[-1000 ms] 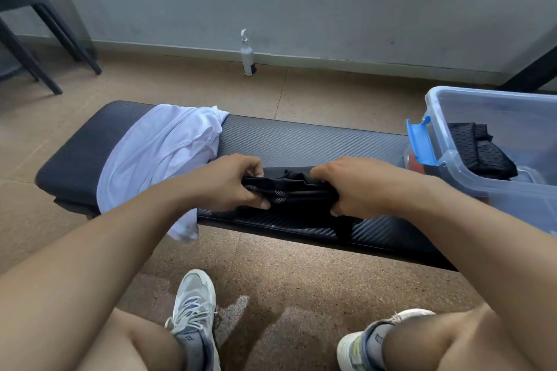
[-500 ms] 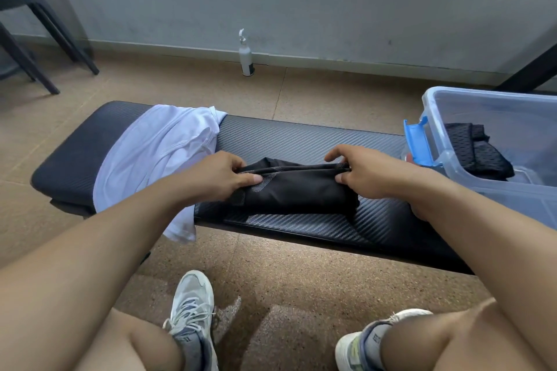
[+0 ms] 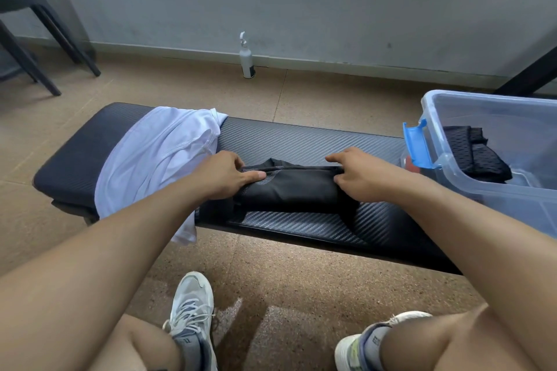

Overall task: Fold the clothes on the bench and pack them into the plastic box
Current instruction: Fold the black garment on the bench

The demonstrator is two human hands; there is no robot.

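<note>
A black garment (image 3: pixel 297 190) lies folded into a narrow band across the middle of the black bench (image 3: pixel 304 141). My left hand (image 3: pixel 224 176) pinches its left end between thumb and fingers. My right hand (image 3: pixel 360 176) grips its right end, index finger stretched out over the bench. A white garment (image 3: pixel 162 156) lies crumpled on the bench's left part and hangs over the near edge. The clear plastic box (image 3: pixel 494 193) with a blue latch (image 3: pixel 417 144) stands at the right and holds a folded black mesh garment (image 3: pixel 476 153).
A white pump bottle (image 3: pixel 246 59) stands on the floor by the far wall. Black chair legs (image 3: pixel 45 39) are at the far left, a dark slanted leg (image 3: pixel 530 74) at the far right. My knees and shoes (image 3: pixel 191 313) are close to the bench's near side.
Both hands carried the near edge of the black garment away from me and laid it over, making a flat fold. They now hold its far edge on the bench.
</note>
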